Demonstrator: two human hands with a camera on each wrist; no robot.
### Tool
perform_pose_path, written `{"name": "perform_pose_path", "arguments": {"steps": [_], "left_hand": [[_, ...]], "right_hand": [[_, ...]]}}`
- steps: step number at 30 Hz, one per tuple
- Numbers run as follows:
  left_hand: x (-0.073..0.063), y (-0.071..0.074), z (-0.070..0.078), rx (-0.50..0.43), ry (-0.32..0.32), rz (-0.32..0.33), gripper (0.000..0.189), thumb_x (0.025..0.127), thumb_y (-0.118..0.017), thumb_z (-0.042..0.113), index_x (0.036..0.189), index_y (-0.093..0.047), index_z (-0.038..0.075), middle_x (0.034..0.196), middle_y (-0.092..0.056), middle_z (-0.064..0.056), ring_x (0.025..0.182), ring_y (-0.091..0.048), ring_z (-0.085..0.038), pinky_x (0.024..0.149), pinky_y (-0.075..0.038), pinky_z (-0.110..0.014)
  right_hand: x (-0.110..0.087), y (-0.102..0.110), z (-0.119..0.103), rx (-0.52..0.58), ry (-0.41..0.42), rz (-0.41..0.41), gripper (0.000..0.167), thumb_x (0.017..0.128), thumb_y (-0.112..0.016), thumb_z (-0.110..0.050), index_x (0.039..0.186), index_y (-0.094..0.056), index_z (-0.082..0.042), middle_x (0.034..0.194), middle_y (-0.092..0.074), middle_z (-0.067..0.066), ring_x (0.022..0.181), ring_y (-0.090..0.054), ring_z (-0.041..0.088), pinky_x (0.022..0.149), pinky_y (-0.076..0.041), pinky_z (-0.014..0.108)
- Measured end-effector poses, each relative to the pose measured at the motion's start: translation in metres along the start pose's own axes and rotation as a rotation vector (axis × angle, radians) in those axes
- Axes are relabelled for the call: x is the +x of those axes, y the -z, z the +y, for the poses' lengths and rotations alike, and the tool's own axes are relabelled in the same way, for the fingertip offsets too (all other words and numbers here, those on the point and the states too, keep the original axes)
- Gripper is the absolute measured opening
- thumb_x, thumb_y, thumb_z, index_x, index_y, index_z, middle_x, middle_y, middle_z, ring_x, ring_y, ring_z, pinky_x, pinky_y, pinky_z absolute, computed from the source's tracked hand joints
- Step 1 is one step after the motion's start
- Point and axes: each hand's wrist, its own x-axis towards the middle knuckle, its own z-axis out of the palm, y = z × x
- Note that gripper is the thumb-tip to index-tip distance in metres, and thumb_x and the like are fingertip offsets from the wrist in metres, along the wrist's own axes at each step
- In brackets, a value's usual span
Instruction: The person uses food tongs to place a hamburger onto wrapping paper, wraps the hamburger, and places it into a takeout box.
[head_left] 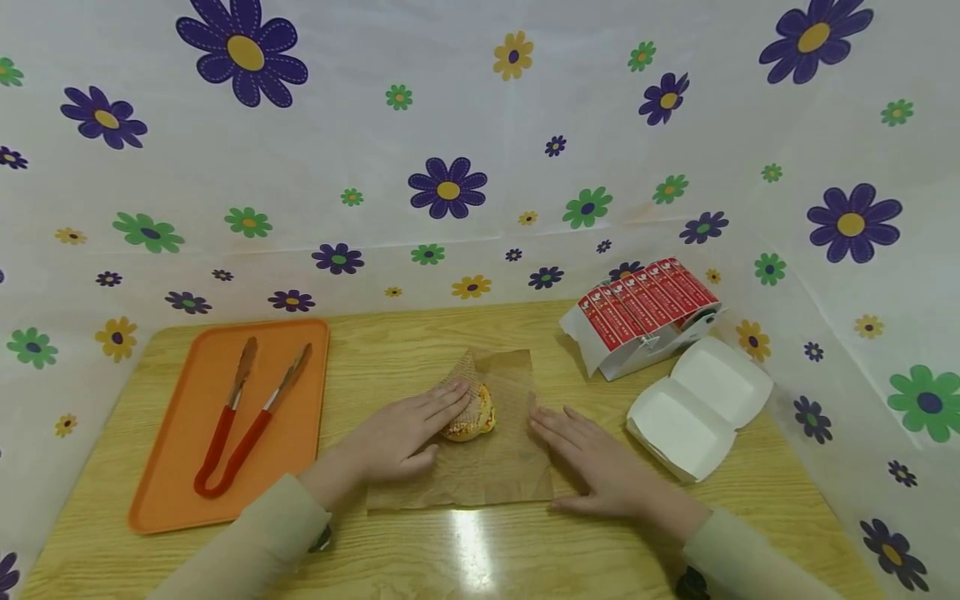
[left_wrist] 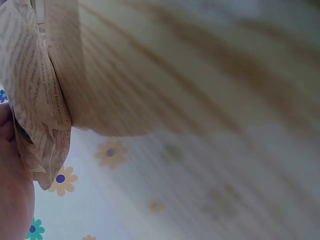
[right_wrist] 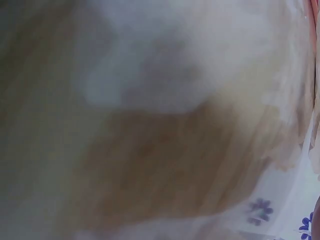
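A burger with a seeded bun (head_left: pixel 480 423) sits on a sheet of brown, newsprint-patterned wrapping paper (head_left: pixel 510 471). My left hand (head_left: pixel 397 432) lies with straight fingers over the paper's left part, which is folded across the burger's left side. Part of the burger is hidden under that flap. In the left wrist view, the raised printed paper (left_wrist: pixel 37 85) stands beside the hand (left_wrist: pixel 15 190). My right hand (head_left: pixel 603 462) has its fingers extended, with the fingertips at the paper's right edge. The right wrist view is mostly blurred.
To the left, an orange tray (head_left: pixel 165 467) bears red-handled tongs (head_left: pixel 247 442). An open white clamshell box (head_left: pixel 693 417) stands beyond my right hand. Behind it is a white holder with several red-and-white packets (head_left: pixel 648 304). A flower-printed sheet (head_left: pixel 480 125) hangs behind the wooden table (head_left: pixel 390 550).
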Motion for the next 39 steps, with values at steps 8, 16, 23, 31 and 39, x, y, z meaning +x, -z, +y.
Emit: {"name": "perform_pose_path", "arguments": {"steps": [8,16,23,31,39], "left_hand": [[0.001,-0.005,-0.003,0.009,-0.012,0.012,0.077,0.101,-0.054,0.026,0.167,-0.025,0.000,0.177,-0.022,-0.015,0.164,-0.026,-0.031,0.133,-0.029,-0.044],[0.000,-0.002,-0.001,0.010,-0.017,0.022,0.078,0.101,-0.055,0.026,0.167,-0.025,0.000,0.177,-0.022,-0.016,0.163,-0.027,-0.033,0.133,-0.029,-0.045],[0.000,-0.001,0.000,0.018,-0.007,0.009,0.079,0.100,-0.057,0.025,0.168,-0.024,0.001,0.177,-0.021,-0.015,0.164,-0.026,-0.031,0.133,-0.030,-0.045],[-0.001,-0.002,-0.001,0.011,0.003,-0.001,0.080,0.099,-0.056,0.024,0.168,-0.022,0.002,0.178,-0.019,-0.014,0.165,-0.024,-0.030,0.133,-0.029,-0.044],[0.000,-0.001,0.000,0.012,-0.002,0.004,0.079,0.099,-0.055,0.024,0.168,-0.024,0.001,0.178,-0.020,-0.015,0.165,-0.024,-0.031,0.133,-0.028,-0.044]], "right_hand": [[-0.002,-0.003,0.007,-0.026,0.072,0.027,0.088,0.097,-0.070,-0.055,0.161,-0.042,-0.002,0.167,-0.045,0.016,0.154,-0.044,0.033,0.138,-0.001,0.028],[0.004,-0.004,0.009,-0.059,0.074,0.051,0.069,0.098,-0.071,-0.036,0.156,-0.051,-0.005,0.162,-0.053,0.012,0.149,-0.052,0.028,0.127,-0.036,0.051],[0.006,-0.002,0.012,-0.049,0.083,0.091,0.061,0.094,-0.075,-0.020,0.150,-0.058,-0.003,0.156,-0.059,0.014,0.143,-0.058,0.029,0.120,-0.044,0.056],[0.011,-0.003,0.012,-0.018,0.058,0.060,0.059,0.096,-0.073,-0.023,0.150,-0.058,-0.005,0.157,-0.058,0.011,0.144,-0.057,0.028,0.122,-0.044,0.054],[0.017,-0.006,0.009,0.027,0.114,0.155,0.039,0.106,-0.062,-0.027,0.142,-0.067,-0.012,0.148,-0.067,0.005,0.138,-0.063,0.025,0.117,-0.048,0.054]]}}
